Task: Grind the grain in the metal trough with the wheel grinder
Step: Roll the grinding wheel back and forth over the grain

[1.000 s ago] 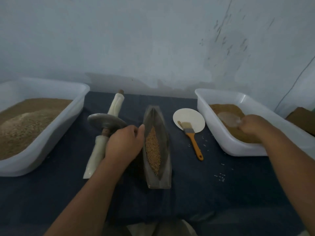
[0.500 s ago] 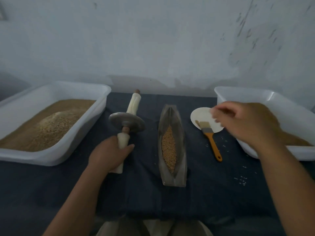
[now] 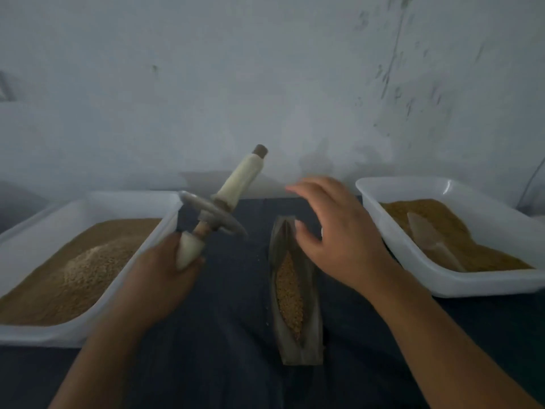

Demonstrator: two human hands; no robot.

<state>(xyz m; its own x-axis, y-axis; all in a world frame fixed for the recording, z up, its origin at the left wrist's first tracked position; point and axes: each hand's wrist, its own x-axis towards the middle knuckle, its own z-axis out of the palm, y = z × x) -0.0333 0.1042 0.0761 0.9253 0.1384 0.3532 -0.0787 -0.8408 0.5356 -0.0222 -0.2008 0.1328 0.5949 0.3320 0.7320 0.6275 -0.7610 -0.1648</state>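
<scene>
- Left hand (image 3: 165, 273): fingers curled round the near cream-wrapped handle of the wheel grinder, a grey metal disc on a wooden axle (image 3: 215, 215), held tilted above the dark blue cloth (image 3: 224, 335).
- Right hand (image 3: 339, 234): fingers spread, holding nothing, above the far end of the narrow boat-shaped metal trough (image 3: 306, 346).
- Tan grain (image 3: 289, 293): lying along the trough's middle; the trough rests on the cloth.

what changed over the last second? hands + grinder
Left hand gripped the wheel grinder by its near handle and lifted it off the cloth, far end up. Right hand left the scoop in the right tub and swung left, open, over the trough. Trough, grain, tubs unmoved.
</scene>
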